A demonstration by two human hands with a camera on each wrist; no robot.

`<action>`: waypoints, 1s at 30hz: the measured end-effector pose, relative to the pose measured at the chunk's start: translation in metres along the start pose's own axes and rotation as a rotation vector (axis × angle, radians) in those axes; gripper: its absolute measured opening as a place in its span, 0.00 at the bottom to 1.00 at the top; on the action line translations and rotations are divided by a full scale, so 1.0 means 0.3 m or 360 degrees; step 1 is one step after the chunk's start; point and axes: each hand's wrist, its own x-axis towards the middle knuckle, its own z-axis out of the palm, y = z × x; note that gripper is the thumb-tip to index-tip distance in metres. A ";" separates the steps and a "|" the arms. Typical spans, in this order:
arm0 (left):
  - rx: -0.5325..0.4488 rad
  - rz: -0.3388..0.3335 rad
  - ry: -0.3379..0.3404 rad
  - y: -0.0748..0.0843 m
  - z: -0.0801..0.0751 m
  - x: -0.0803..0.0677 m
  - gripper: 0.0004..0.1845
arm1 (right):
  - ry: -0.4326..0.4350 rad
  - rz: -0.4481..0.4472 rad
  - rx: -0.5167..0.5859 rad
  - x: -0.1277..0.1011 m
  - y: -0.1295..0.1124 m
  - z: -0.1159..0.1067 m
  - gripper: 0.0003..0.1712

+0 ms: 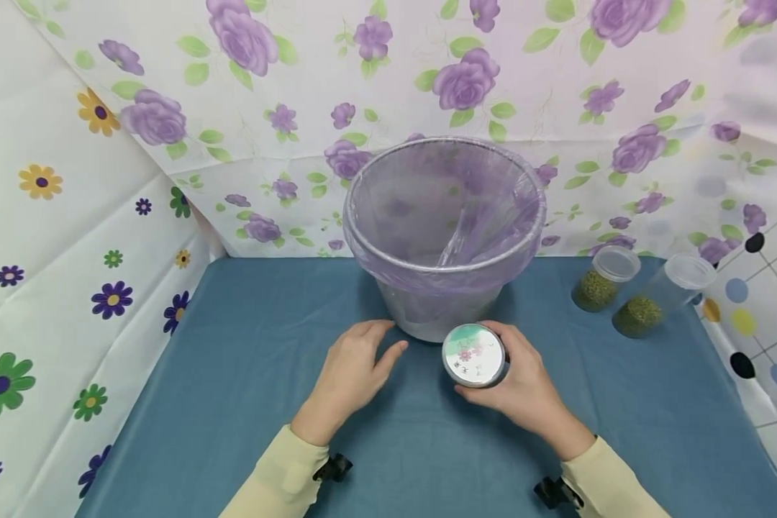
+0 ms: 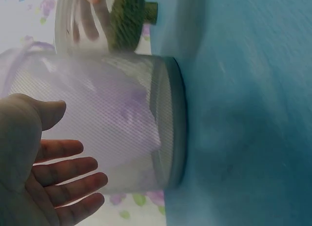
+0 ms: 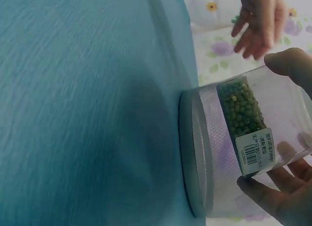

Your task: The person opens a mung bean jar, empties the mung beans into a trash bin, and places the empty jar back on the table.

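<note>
My right hand [image 1: 521, 378] grips a clear plastic jar [image 3: 287, 113] by its sides, raised off the table in front of the bin. Green beans [image 3: 241, 106] lie at the jar's bottom, beside a barcode sticker [image 3: 256, 152]. From the head view its round lid [image 1: 473, 355] shows a green and white label with pink flowers. A mesh wastebasket [image 1: 421, 309], lined with a thin purple bag [image 1: 524, 237], stands upright at the back of the table. My left hand [image 1: 356, 374] holds nothing; its fingers are spread beside the basket's lower front in the left wrist view.
Two more clear jars with green contents, a smaller jar [image 1: 597, 288] and a taller jar [image 1: 641, 314], stand at the back right. Blue cloth [image 1: 233, 403] covers the table. Flowered sheets [image 1: 285, 86] hang behind and at the left.
</note>
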 end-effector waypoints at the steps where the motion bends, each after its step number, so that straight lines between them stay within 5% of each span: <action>1: -0.0002 0.0013 -0.0008 0.011 -0.003 0.003 0.23 | -0.0005 -0.0015 0.0001 0.003 -0.003 0.004 0.56; 14: -0.0187 0.0243 -0.0132 0.134 -0.009 0.053 0.31 | -0.0030 -0.0189 -0.0053 0.025 -0.021 0.036 0.55; 30: -0.0180 0.0324 -0.0260 0.171 0.014 0.059 0.44 | -0.0051 -0.0284 -0.0168 0.036 -0.036 0.045 0.54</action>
